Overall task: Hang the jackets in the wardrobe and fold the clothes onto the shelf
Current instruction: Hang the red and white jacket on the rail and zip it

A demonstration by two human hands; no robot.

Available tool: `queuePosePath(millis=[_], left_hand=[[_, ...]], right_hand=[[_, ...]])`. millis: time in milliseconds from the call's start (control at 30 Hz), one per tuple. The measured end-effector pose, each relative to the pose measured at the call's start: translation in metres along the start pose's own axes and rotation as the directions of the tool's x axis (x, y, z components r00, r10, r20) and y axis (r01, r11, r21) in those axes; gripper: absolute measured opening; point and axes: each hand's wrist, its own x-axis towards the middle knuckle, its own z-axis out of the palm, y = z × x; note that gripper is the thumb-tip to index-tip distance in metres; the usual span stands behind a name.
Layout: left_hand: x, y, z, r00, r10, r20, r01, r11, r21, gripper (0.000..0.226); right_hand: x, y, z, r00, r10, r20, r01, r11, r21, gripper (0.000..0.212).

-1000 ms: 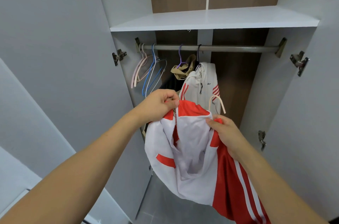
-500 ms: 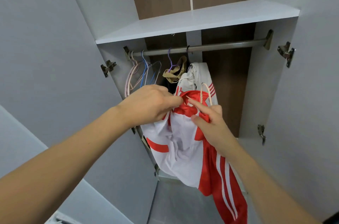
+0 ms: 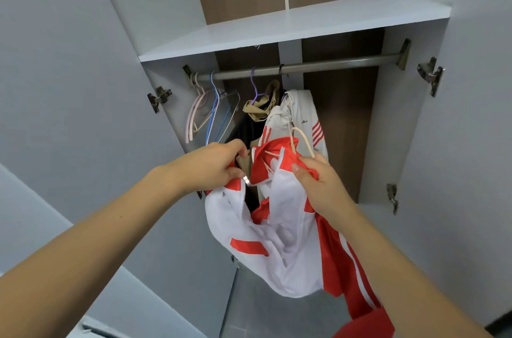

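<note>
Currently both hands hold a red-and-white jacket up in front of the open wardrobe, below the rail. Left hand: fingers curled, pinching the jacket's left front edge near the zipper top. Right hand: fingers closed on the red collar together with a cream hanger, whose hook stands up above the fist. Jacket front is open, white lining showing; a red sleeve with white stripes trails down to the lower right.

On the rail, left end: several bare hangers, pink, blue and clear, bunched together. Mid-rail: a tan garment on a purple hanger, and just right of it a white jacket with red stripes, already hung. Something dark hangs between and behind them; cannot tell what.

White shelf sits above the rail. Both wardrobe doors stand open, hinges visible.
</note>
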Motion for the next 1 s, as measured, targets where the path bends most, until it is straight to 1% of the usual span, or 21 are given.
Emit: queuePosePath(millis=[100,167,233,267,300,333,367,400,467,500,533,567,600,633,667,700,767,800,833,933,1000], left_hand=[[0.000,-0.005,0.004,1.000,-0.025,-0.003,0.025,0.999,0.026,0.020],[-0.001,-0.006,0.005,0.999,-0.023,-0.042,0.024,0.999,0.022,0.016],[-0.003,-0.007,0.007,0.995,-0.016,-0.094,0.016,1.000,-0.008,0.010],[-0.004,-0.008,0.009,0.991,-0.008,-0.134,0.003,0.999,-0.037,0.013],[-0.006,-0.009,0.012,0.985,-0.017,-0.174,-0.002,0.994,-0.106,0.019],[-0.008,-0.009,0.016,0.979,-0.054,-0.198,0.006,0.972,-0.234,0.023],[-0.010,-0.008,0.020,0.974,-0.113,-0.199,0.025,0.917,-0.399,0.024],[-0.011,-0.007,0.026,0.967,-0.180,-0.181,0.050,0.829,-0.557,0.023],[-0.011,0.002,0.035,0.946,-0.307,-0.107,0.111,0.615,-0.781,0.021],[-0.011,0.008,0.039,0.937,-0.343,-0.059,0.123,0.485,-0.866,0.021],[-0.010,0.014,0.043,0.935,-0.354,-0.013,0.111,0.328,-0.938,0.023],[-0.011,0.020,0.043,0.940,-0.340,0.035,0.089,0.145,-0.985,0.027],[-0.011,0.025,0.043,0.949,-0.309,0.068,0.067,-0.013,-0.998,0.032],[-0.012,0.027,0.042,0.956,-0.278,0.089,0.056,-0.125,-0.991,0.036],[-0.012,0.028,0.041,0.963,-0.249,0.099,0.052,-0.189,-0.981,0.038],[-0.012,0.029,0.040,0.969,-0.226,0.104,0.053,-0.223,-0.973,0.037],[-0.013,0.030,0.040,0.977,-0.168,0.127,0.081,-0.259,-0.962,0.034],[-0.013,0.031,0.040,0.981,-0.144,0.133,0.093,-0.256,-0.962,0.039],[-0.014,0.032,0.041,0.982,-0.137,0.127,0.094,-0.225,-0.970,0.044],[-0.014,0.036,0.044,0.984,-0.176,0.041,0.031,-0.063,-0.998,0.041],[-0.013,0.040,0.045,0.979,-0.203,-0.017,-0.018,-0.004,-1.000,0.030]], right_hand=[[0.000,0.007,-0.002,0.999,0.043,0.001,-0.043,0.998,0.035,0.024],[0.000,0.010,-0.002,0.994,0.108,0.022,-0.110,0.991,0.072,0.019],[0.001,0.012,-0.002,0.991,0.130,0.044,-0.133,0.986,0.096,0.015],[0.001,0.013,-0.003,0.989,0.137,0.049,-0.142,0.984,0.106,0.015],[0.001,0.014,-0.004,0.987,0.150,0.054,-0.155,0.981,0.112,0.017],[0.001,0.014,-0.005,0.984,0.164,0.062,-0.170,0.979,0.114,0.019],[0.001,0.015,-0.005,0.982,0.175,0.073,-0.183,0.977,0.114,0.022],[0.000,0.016,-0.005,0.981,0.177,0.079,-0.185,0.976,0.116,0.026],[-0.001,0.016,-0.004,0.984,0.160,0.073,-0.169,0.977,0.129,0.032],[-0.002,0.016,-0.003,0.985,0.154,0.076,-0.163,0.976,0.146,0.035],[-0.003,0.016,-0.003,0.984,0.154,0.090,-0.167,0.971,0.169,0.035],[-0.004,0.017,-0.003,0.981,0.158,0.113,-0.178,0.964,0.198,0.034],[-0.005,0.017,-0.003,0.977,0.164,0.133,-0.191,0.955,0.229,0.031],[-0.006,0.016,-0.004,0.975,0.168,0.144,-0.201,0.946,0.256,0.027],[-0.006,0.016,-0.005,0.975,0.171,0.140,-0.204,0.941,0.270,0.024],[-0.007,0.016,-0.006,0.977,0.176,0.122,-0.203,0.942,0.267,0.022],[-0.007,0.016,-0.007,0.977,0.195,0.082,-0.209,0.949,0.235,0.020],[-0.008,0.016,-0.007,0.976,0.202,0.077,-0.214,0.950,0.225,0.021],[-0.009,0.016,-0.007,0.976,0.201,0.079,-0.214,0.949,0.229,0.024],[-0.012,0.015,-0.008,0.979,0.181,0.097,-0.200,0.946,0.257,0.029],[-0.015,0.012,-0.009,0.981,0.158,0.111,-0.182,0.951,0.249,0.028]])
